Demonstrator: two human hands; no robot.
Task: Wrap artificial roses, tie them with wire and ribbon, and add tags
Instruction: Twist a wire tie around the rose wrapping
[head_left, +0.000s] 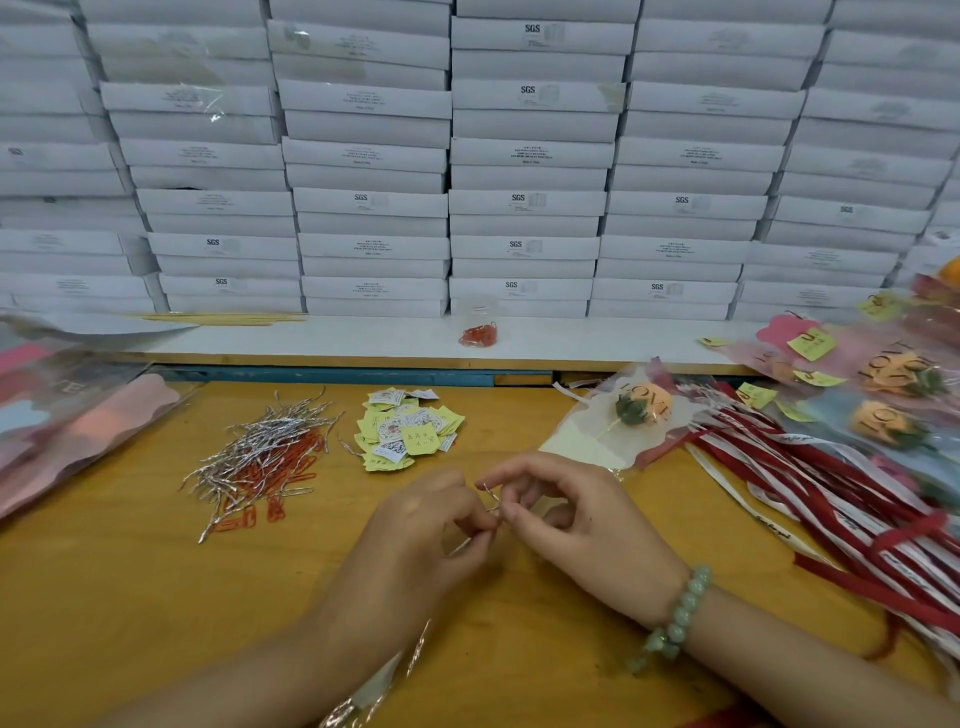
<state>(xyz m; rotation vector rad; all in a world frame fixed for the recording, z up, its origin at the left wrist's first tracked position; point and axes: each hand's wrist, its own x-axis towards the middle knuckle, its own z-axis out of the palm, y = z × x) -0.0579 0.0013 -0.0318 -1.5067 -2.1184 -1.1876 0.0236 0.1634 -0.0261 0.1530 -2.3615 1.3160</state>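
My left hand (415, 540) and my right hand (576, 514) meet at the middle of the wooden table (104, 597), both pinching one thin silver wire tie (491, 498). A pile of silver wire ties (260, 452) mixed with red paper clips lies to the left. Behind the hands sits a heap of yellow and white tags (408, 428). A wrapped orange rose (636, 408) in a "LOVE" sleeve lies to the right, beside red and white ribbons (810, 478). Part of a clear wrap (374, 686) shows under my left forearm.
Stacked white boxes (519, 156) form a wall behind a white shelf holding a clear cup (478, 306), red clips (478, 335) and wooden sticks (223, 318). Pink wrapping sleeves (78, 415) lie at the left. Finished wrapped roses with tags (883, 384) are heaped at the right.
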